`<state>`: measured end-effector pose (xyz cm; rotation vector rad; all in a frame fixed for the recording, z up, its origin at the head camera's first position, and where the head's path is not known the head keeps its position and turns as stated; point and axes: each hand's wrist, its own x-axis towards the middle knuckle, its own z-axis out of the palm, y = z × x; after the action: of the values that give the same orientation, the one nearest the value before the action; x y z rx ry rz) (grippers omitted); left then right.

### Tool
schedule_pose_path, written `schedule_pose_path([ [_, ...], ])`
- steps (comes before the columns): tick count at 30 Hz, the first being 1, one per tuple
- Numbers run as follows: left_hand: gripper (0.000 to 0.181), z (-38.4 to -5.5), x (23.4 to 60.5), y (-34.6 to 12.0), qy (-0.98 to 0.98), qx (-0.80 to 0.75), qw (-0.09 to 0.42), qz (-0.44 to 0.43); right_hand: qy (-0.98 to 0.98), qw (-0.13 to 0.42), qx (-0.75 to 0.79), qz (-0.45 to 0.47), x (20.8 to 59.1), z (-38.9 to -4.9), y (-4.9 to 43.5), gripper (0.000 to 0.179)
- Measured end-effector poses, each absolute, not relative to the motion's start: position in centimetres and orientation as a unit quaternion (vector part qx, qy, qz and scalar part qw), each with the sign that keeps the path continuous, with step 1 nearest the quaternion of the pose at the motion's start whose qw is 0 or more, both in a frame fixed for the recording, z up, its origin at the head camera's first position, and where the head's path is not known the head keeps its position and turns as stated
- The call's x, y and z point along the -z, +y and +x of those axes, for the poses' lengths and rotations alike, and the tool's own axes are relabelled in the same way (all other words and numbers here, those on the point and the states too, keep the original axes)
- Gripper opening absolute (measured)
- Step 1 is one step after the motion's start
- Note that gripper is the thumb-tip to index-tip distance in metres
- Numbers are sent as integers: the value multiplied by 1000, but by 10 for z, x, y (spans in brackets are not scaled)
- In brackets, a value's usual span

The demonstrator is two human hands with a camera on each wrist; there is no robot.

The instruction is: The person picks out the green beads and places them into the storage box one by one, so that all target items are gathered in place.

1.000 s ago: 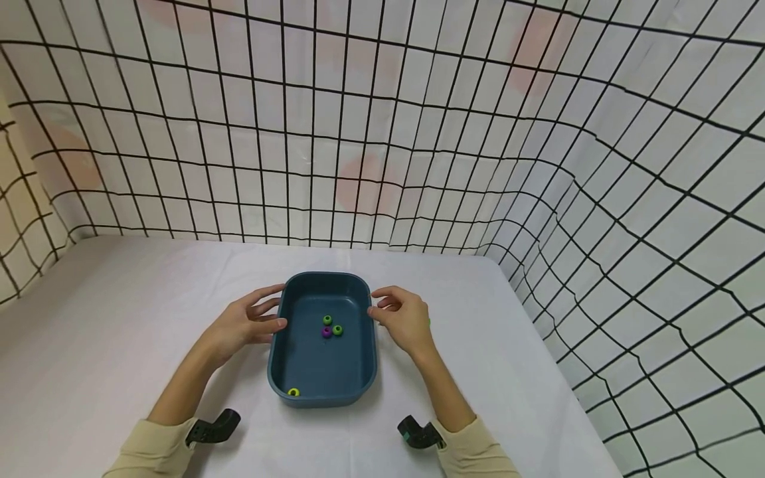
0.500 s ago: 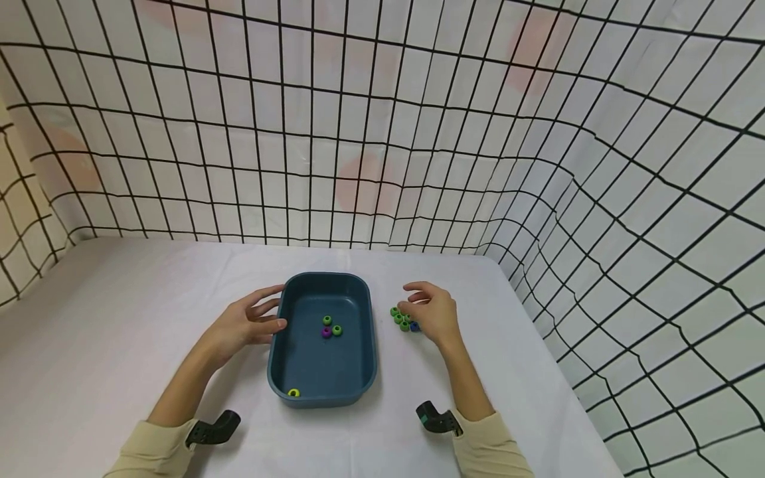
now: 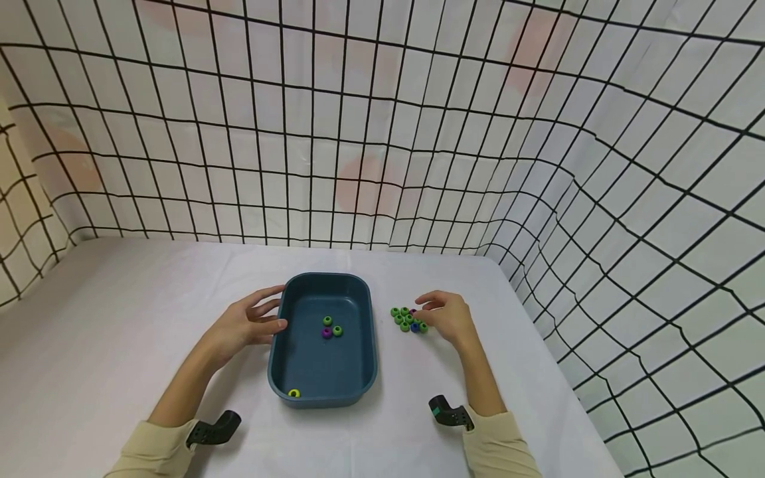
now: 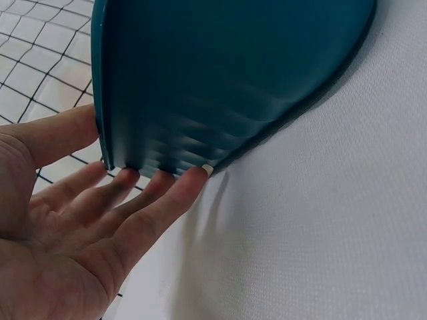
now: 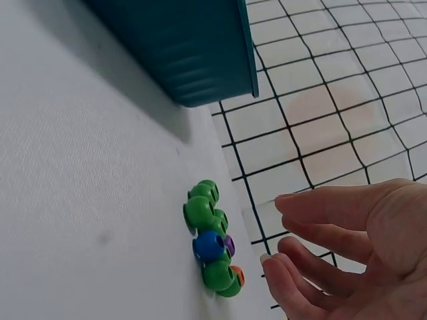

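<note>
Your right grip [image 3: 447, 317] half covers the near cluster of green beads [image 3: 398, 319] in the head view, so you can't count them from there; the right wrist view brings out a blue bead [image 5: 209, 246] and, mostly tucked behind others, a purple bead [image 5: 229, 245] and an orange bead [image 5: 238, 276]. In the tray [image 3: 323, 375], a yellow bead [image 3: 293, 393] loses its lower edge behind the near rim; two green and one purple sit together mid-floor. Both wrist views crop the tray; beige sleeves [image 3: 499, 445] run off the bottom of the head view. White worktop [image 3: 179, 279], finely woven in the left wrist view; beyond it, black netting [image 3: 311, 174] before a pale sheet with faint pinkish patches. Tray: dark teal, round-cornered oblong, ribbed outside. Beads: glossy, rounded, holed. Your left grip [image 3: 248, 323] stands wide, thumb and fingers spread against the tray's left outer wall. Your right grip hovers just beside the cluster on the worktop, right of the tray, fingers gently bent, thumb apart, nothing between them.
</note>
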<state>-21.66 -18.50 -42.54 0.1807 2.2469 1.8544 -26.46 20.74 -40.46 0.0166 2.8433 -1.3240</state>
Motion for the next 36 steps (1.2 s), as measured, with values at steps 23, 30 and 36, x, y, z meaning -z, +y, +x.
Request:
schedule_pose_path([
  [23,78,-217,425,-184,768,-627,112,57,883,108,455,39,422,-273,229,28],
  [30,78,-216,425,-184,769,-627,114,53,892,103,438,37,426,-273,228,26],
  [36,78,-216,425,-185,769,-627,113,55,898,93,430,22,428,-273,224,24],
])
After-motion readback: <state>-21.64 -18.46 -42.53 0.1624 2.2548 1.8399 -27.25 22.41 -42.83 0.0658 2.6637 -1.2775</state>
